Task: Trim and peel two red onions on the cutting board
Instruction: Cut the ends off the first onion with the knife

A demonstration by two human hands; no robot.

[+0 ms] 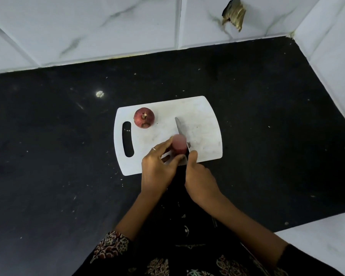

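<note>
My left hand grips the near onion on the cutting board. My right hand holds the knife — its blade sits right beside my fingers. One slip on that round onion — a cut.

Head-worn view, steeply down, close.

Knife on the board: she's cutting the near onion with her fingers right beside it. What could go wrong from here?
1. The left hand grips the near onion with its thumb close to the knife blade; a slip could nick it.
2. The onion is round and could roll under the blade.
3. The cut sits near the front edge of the cutting board, so trimmings may fall onto the counter. The other onion lies apart, untouched.
</note>
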